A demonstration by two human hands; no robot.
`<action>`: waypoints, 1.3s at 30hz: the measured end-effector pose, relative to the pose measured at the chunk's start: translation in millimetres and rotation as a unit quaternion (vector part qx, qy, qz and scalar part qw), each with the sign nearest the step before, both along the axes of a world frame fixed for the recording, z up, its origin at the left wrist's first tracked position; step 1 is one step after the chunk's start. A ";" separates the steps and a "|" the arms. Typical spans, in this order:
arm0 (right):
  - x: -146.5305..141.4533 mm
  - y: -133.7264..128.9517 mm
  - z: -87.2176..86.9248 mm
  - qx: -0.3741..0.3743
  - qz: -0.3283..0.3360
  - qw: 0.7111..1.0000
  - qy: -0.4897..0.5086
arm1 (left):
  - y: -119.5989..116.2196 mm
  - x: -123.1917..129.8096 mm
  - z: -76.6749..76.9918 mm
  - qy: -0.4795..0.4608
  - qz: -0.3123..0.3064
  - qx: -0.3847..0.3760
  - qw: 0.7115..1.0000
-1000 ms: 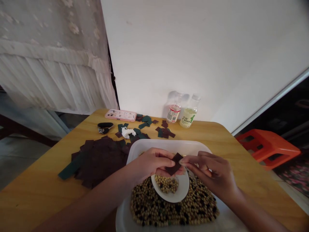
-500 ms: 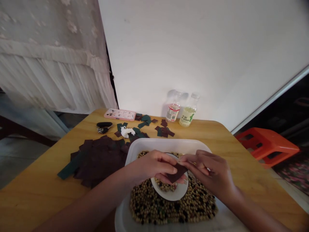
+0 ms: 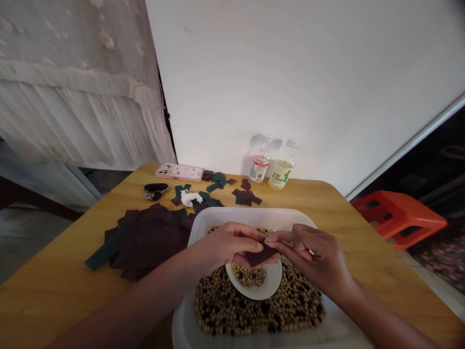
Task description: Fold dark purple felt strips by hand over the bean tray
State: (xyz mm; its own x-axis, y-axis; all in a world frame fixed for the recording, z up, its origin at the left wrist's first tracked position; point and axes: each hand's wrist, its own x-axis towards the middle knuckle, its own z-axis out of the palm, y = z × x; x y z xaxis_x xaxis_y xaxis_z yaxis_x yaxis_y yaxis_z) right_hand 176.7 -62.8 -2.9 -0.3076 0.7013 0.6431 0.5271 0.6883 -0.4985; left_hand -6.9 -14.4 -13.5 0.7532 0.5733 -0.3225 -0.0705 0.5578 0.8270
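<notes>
Over a white bowl [image 3: 273,286], my left hand [image 3: 236,245] holds a small dark brown piece [image 3: 260,254] between thumb and fingers. My right hand [image 3: 312,249] pinches the same piece at its upper right edge with thumb and fingertips. Small beige beads lie in the bowl, partly hidden under my hands. The bowl rests on many beige and black beads [image 3: 254,317] in a white tray [image 3: 192,242].
Dark brown and green pieces [image 3: 152,237] are heaped left of the tray. Behind lie a pink phone [image 3: 179,172], black keys [image 3: 155,188], white crumpled tissue [image 3: 191,198] and two bottles [image 3: 258,168], [image 3: 280,173]. An orange stool [image 3: 407,213] stands at the right.
My left hand has risen slightly with the brown piece, showing more of the bowl's beads. My right fingertips have shifted slightly left along its edge.
</notes>
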 end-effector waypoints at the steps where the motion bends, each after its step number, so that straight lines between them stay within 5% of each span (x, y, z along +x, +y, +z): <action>1: 0.0 0.1 0.6 0.001 0.003 1.000 -0.003 | 0.2 0.0 -0.3 0.002 0.013 -0.004 1.000; 39: -0.5 0.4 2.0 -0.002 -0.014 1.000 -0.011 | 1.0 -1.8 2.0 0.044 0.031 0.033 0.998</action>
